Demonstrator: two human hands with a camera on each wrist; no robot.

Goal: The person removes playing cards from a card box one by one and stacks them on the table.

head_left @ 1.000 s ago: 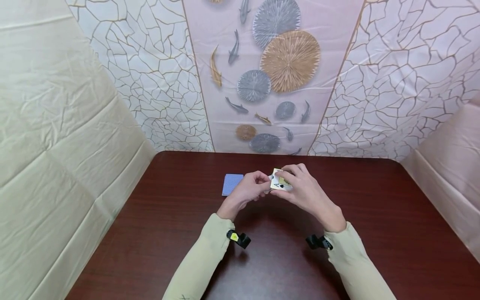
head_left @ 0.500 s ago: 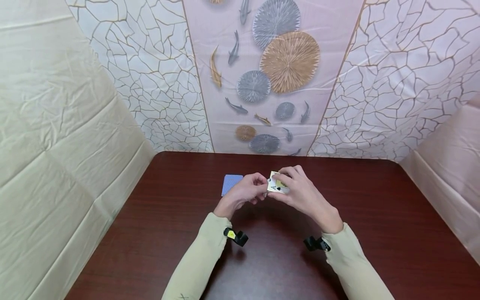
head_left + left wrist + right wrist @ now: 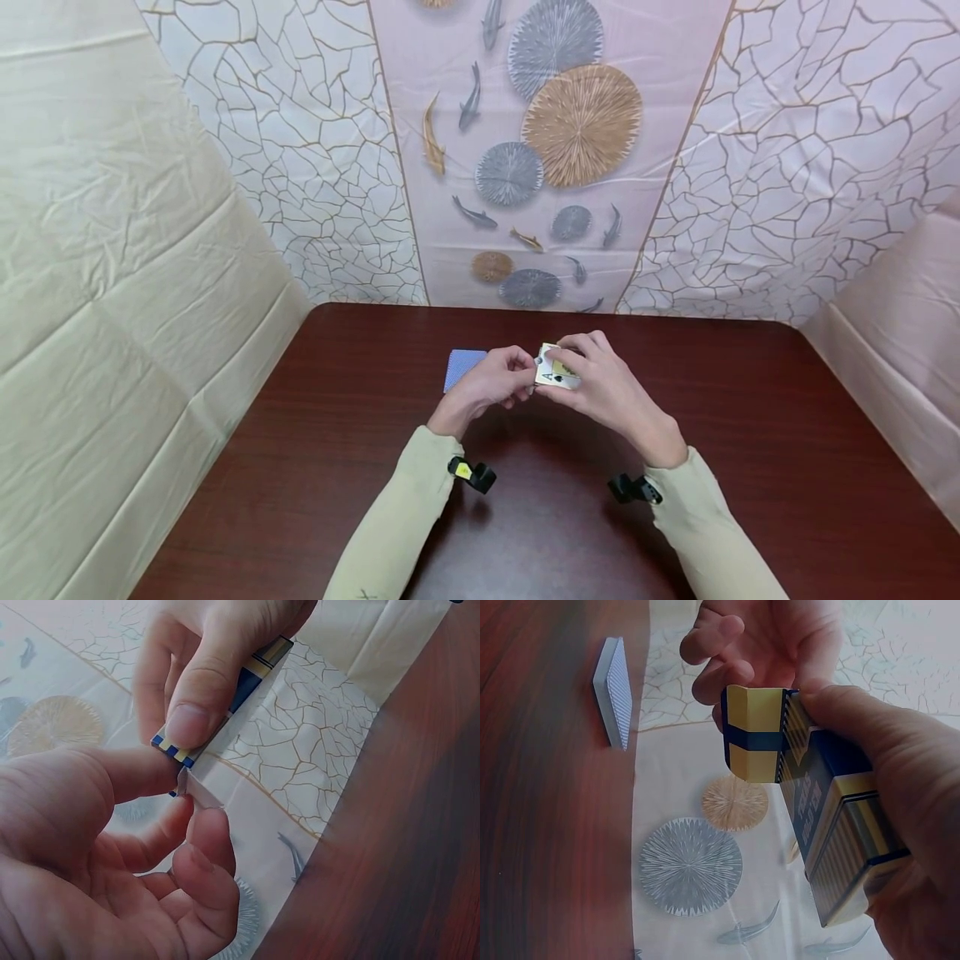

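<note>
My right hand holds a playing-card box off the table, its ace-of-spades face turned up in the head view. In the right wrist view the same box is blue and gold, with its end flap folded out. At the box's left end, my left hand pinches a small white flap between thumb and finger, seen close up in the left wrist view. A deck of blue-backed cards lies on the table just beyond the left hand, partly covered by it in the head view.
The dark brown wooden table stretches under both arms. A patterned cloth hangs along its far edge, and pale cloth walls stand on both sides.
Both hands and the box have shifted slightly left and towards me since one second ago. Over the last half second they have hardly moved. The deck has stayed in place.
</note>
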